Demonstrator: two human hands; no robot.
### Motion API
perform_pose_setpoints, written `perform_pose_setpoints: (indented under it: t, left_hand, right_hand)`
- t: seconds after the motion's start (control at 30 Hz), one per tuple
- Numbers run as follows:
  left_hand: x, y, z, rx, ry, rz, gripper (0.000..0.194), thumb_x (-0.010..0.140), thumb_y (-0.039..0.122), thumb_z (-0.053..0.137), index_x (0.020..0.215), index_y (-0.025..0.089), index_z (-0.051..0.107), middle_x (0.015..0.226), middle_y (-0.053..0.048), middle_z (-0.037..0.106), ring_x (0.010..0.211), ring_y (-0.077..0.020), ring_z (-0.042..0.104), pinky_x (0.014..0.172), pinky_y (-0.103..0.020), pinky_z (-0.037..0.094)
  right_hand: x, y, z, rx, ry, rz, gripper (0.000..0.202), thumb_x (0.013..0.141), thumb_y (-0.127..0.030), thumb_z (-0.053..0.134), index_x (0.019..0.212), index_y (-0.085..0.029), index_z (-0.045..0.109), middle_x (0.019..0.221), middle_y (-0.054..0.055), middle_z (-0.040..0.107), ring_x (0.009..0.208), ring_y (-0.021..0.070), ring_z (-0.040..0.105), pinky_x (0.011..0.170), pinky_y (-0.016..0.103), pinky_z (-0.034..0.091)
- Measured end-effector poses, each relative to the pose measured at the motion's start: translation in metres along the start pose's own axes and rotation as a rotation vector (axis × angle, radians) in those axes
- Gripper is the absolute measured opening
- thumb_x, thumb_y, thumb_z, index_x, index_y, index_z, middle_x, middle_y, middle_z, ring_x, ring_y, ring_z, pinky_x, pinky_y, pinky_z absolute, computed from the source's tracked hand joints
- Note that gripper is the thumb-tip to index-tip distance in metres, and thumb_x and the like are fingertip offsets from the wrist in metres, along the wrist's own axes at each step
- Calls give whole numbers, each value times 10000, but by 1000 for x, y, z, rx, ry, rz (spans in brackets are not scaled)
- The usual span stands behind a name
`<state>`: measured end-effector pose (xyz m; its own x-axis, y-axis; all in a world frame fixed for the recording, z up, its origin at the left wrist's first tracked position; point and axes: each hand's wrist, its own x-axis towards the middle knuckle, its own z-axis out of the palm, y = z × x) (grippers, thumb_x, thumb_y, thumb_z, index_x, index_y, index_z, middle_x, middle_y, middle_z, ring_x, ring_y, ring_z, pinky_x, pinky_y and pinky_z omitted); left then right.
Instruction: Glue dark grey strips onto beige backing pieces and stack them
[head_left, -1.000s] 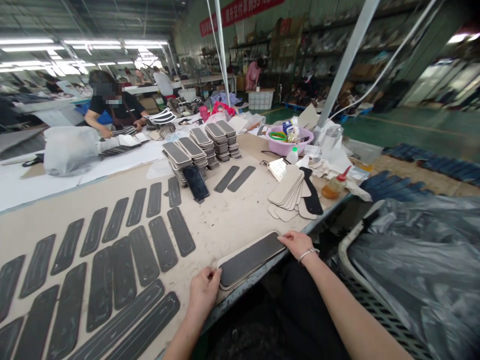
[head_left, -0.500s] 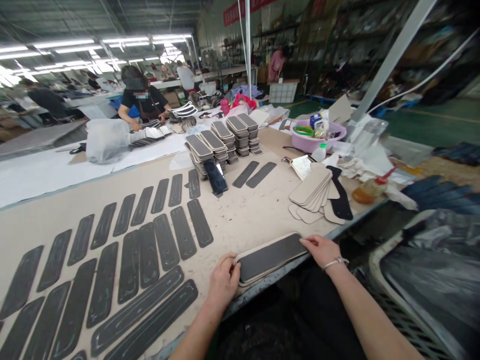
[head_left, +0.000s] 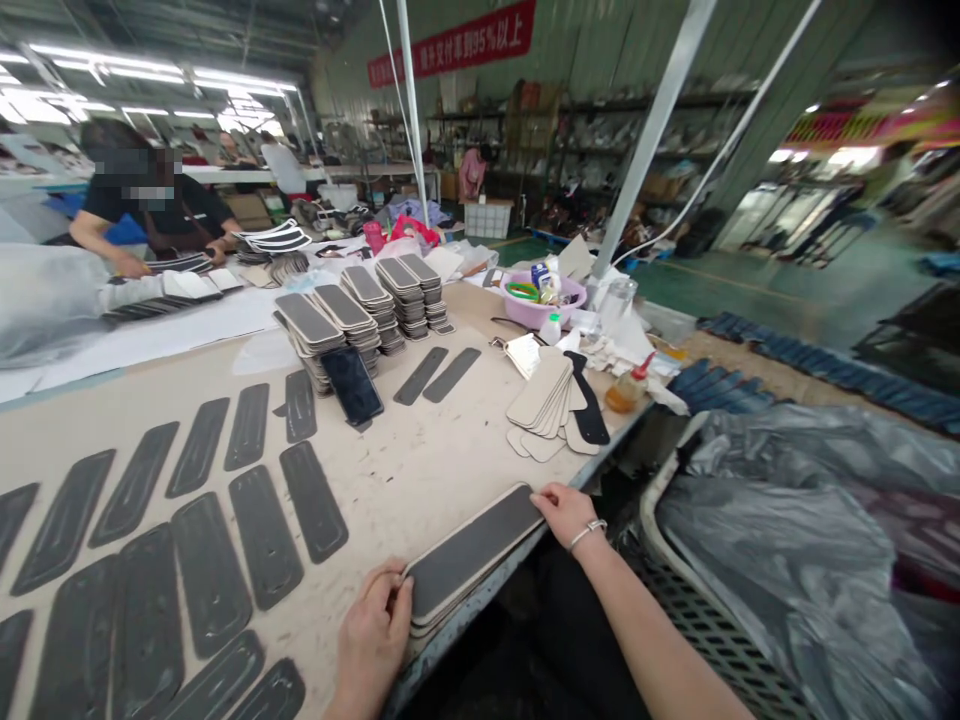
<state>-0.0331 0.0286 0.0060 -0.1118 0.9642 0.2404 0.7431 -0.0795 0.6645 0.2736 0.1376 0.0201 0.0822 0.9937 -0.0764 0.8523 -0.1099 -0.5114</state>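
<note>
A long dark grey panel with a beige border (head_left: 472, 553) lies on top of a small stack of similar pieces at the table's front edge. My left hand (head_left: 377, 625) pinches the stack's left end between thumb and fingers. At the far right corner of the top panel, my right hand (head_left: 561, 512), with a bracelet on its wrist, has its fingers closed on the edge. Rows of dark grey strips with shiny marks (head_left: 211, 572) lie flat to the left. Beyond them, tall stacks of bordered panels (head_left: 341, 320) stand with a black phone (head_left: 352, 386) leaning against them.
Fanned beige pieces (head_left: 541, 398), a purple basin (head_left: 536, 312) and a bottle of amber liquid (head_left: 622, 394) are at the right. A basket with grey plastic (head_left: 772, 520) stands beside the table. A person (head_left: 161, 205) works across at the left; a metal pole (head_left: 660, 130) rises behind.
The view has turned right, so the table and stacks appear further left. Both hands remain at the two ends of the panel stack.
</note>
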Motion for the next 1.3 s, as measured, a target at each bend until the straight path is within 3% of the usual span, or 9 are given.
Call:
perform_pose_setpoints:
  t: [0.37,0.53,0.63,0.7,0.77,0.87,1.0,1.3]
  left_hand:
    - [-1,6,0,16,2,-30,162,821,308,479,700,205,510,906,-63,631,850,-182,608,768,-303,473]
    - [-2,7,-1,-14,3,-52,179,820,305,476,682,197,507,896,-68,627,828,-175,601,738,-302,469]
    - [-2,5,-2,-64,-5,-141,155,798,333,514,766,184,541,812,-48,629,701,-152,600,685,-296,479]
    - [-3,2,-5,-131,-5,-246,231,765,362,563,891,168,550,728,-15,614,573,-121,570,594,-266,482]
    - [-6,0,-8,-197,13,-276,312,750,366,589,975,154,541,783,-26,612,528,-95,549,518,-232,473]
    - [-16,-3,-15,-147,7,-74,258,784,310,567,1000,169,579,1036,-98,574,710,-123,603,614,-257,519]
    - [-28,-3,-17,1,-47,220,251,824,240,537,1062,204,607,1096,-106,571,1010,-214,560,879,-394,485]
    - [-27,-3,-12,58,-90,309,233,849,214,509,1057,195,613,1054,-107,595,988,-204,559,879,-389,496]
  right_hand:
    - [-3,-2,3,-2,27,19,246,779,-462,519,753,-237,614,718,-1,661,698,159,604,651,261,414]
    - [1,-1,4,50,28,110,273,719,-485,573,779,-223,618,696,0,663,697,160,617,665,263,438]
    - [3,1,5,40,15,107,285,712,-499,573,763,-223,622,703,3,667,720,167,621,680,271,442]
    - [4,4,7,27,16,102,296,706,-510,572,764,-225,624,702,1,666,727,171,622,691,280,442]
    - [5,7,9,14,18,95,314,700,-527,569,768,-226,625,697,0,663,725,176,622,694,288,441]
    - [7,10,12,12,9,74,332,694,-544,562,769,-227,624,696,0,662,715,179,622,679,294,440]
    - [5,10,12,21,15,44,326,701,-540,554,774,-231,626,716,1,668,709,177,622,662,289,440]
    - [5,8,10,21,35,20,298,696,-522,556,736,-241,646,705,-3,674,709,176,619,654,283,439]
